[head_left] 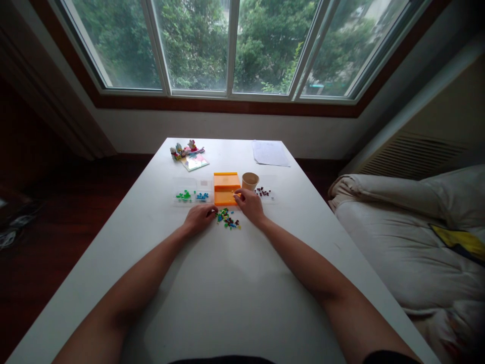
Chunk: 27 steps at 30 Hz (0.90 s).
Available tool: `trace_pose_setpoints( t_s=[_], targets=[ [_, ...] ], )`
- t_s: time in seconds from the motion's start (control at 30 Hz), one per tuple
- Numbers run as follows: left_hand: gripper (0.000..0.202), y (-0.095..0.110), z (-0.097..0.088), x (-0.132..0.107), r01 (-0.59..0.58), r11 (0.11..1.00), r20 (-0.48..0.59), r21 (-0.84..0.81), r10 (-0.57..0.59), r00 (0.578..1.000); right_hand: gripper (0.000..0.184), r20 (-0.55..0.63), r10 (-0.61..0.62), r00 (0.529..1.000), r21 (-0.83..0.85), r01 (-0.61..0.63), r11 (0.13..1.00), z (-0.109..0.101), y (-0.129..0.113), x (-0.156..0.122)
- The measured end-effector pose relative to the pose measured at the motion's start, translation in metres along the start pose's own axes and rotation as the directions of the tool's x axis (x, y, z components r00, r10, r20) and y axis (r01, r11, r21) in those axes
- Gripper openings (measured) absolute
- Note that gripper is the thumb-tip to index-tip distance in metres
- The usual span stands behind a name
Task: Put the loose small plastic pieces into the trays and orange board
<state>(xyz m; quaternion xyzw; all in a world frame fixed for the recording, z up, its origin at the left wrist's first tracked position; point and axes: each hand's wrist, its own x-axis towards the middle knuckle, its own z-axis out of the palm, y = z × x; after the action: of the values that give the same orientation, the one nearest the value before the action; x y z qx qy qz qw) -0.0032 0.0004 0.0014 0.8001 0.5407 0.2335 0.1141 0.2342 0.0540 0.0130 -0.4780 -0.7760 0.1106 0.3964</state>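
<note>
My left hand (200, 218) rests on the table with its fingers curled, at the left edge of a loose pile of tiny coloured pieces (228, 220), green, blue, yellow and dark brown. Whether a piece is between its fingertips is too small to tell. My right hand (250, 206) reaches over the right side of an open orange box (223, 197), thumb and fingers pinched together above it. What they hold, if anything, does not show. Left of the box, a clear tray (178, 184) carries green pieces (184, 195) and blue pieces (202, 196) in separate compartments.
A brown paper cup (250, 180) stands just behind my right hand. Dark brown pieces (263, 192) lie to its right. Small toy figures (185, 149) and a colourful card (196, 162) sit at the back left of the white table (242, 288); paper sheets (270, 153) lie back right.
</note>
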Motion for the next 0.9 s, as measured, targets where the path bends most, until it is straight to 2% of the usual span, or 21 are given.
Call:
trace_pose_setpoints(
  t_s=[0.07, 0.3, 0.9],
  targets=[
    [0.020, 0.000, 0.000, 0.000, 0.002, 1.000, 0.000, -0.005, -0.002, 1.000, 0.013, 0.002, 0.018, 1.000, 0.037, -0.018, 0.999, 0.003, 0.001, -0.003],
    [0.023, -0.001, -0.002, 0.001, -0.004, 1.000, 0.018, -0.013, 0.004, 1.000, 0.012, 0.102, -0.098, 0.990, 0.127, 0.084, 0.988, 0.004, 0.007, -0.016],
    [0.011, 0.001, -0.008, 0.000, -0.041, 0.999, 0.048, -0.031, 0.043, 0.998, 0.014, 0.151, -0.131, 0.980, 0.183, 0.102, 0.978, 0.008, 0.014, -0.020]
  ],
)
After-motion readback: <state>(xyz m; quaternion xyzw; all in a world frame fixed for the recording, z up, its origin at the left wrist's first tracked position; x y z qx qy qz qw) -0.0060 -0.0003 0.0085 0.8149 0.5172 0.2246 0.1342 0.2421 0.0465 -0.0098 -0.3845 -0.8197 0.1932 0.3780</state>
